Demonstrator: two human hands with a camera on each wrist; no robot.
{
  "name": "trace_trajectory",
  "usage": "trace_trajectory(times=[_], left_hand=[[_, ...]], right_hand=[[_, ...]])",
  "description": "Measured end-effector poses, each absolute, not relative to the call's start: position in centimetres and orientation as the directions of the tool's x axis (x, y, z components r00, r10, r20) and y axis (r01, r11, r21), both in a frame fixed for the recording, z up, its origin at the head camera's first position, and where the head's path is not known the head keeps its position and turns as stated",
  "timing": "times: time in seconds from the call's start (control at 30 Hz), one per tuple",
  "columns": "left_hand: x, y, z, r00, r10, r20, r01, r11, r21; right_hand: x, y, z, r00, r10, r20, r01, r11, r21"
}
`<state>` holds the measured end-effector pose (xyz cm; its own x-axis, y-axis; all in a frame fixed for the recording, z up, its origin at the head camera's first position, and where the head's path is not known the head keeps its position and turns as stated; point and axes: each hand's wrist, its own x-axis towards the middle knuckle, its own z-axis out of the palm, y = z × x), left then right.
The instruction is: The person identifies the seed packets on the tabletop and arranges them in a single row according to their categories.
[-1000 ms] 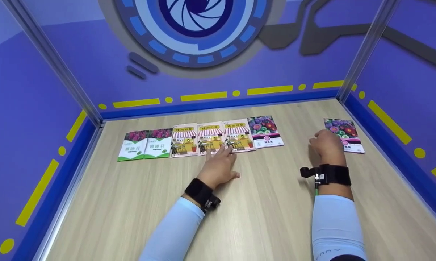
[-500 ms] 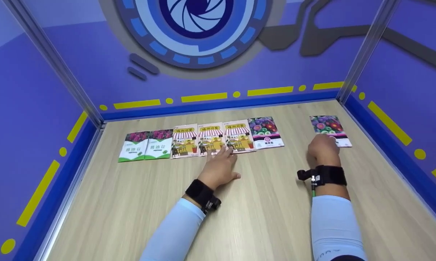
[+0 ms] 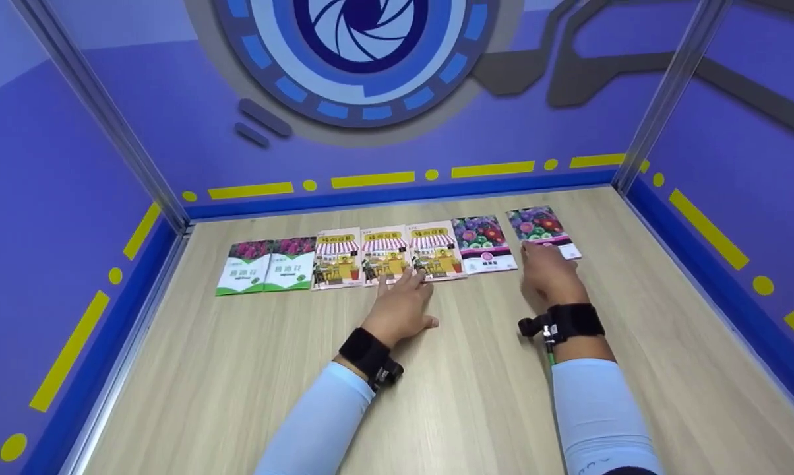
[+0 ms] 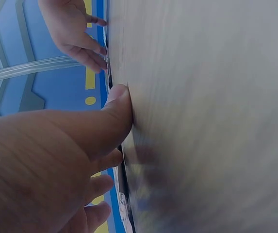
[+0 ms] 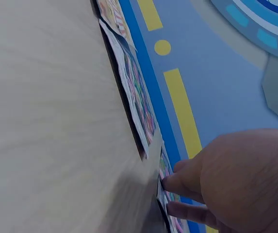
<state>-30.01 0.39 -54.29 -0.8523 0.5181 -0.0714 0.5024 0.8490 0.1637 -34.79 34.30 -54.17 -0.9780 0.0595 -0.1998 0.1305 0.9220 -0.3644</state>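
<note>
My left hand (image 3: 399, 309) lies with spread fingers, fingertips on the lower edges of two pink packets with a striped shop awning, the middle one (image 3: 384, 247) and the right one (image 3: 434, 245). Its thumb (image 4: 117, 109) is near the tabletop in the left wrist view. My right hand (image 3: 550, 274) touches a flower seed packet (image 3: 537, 221) with extended fingertips (image 5: 175, 184) and covers its lower left part. To the left of that packet, across a narrow gap, lies a matching flower seed packet (image 3: 483, 237), which ends the row.
Further left in the row are a third pink packet (image 3: 337, 254) and two white-and-green flower packets, one here (image 3: 242, 267) and one beside it (image 3: 289, 264). The row lies near the back of the wooden table (image 3: 463, 396). Blue-purple panels (image 3: 436, 148) enclose its back and sides.
My right hand has slid the separate flower seed packet left across the table, close to the row's right end. My left hand and the other packets stay in place.
</note>
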Motion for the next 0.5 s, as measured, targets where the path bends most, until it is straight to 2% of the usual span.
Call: trace_trajectory(times=[0.5], left_hand=[[-30.0,0.3,-54.5,-0.856,0.512,-0.075,0.499,0.855,0.146]], right_hand=[[-34.8,32.5,-54.2,-0.983,0.029,-0.183,0.104,0.905,-0.413]])
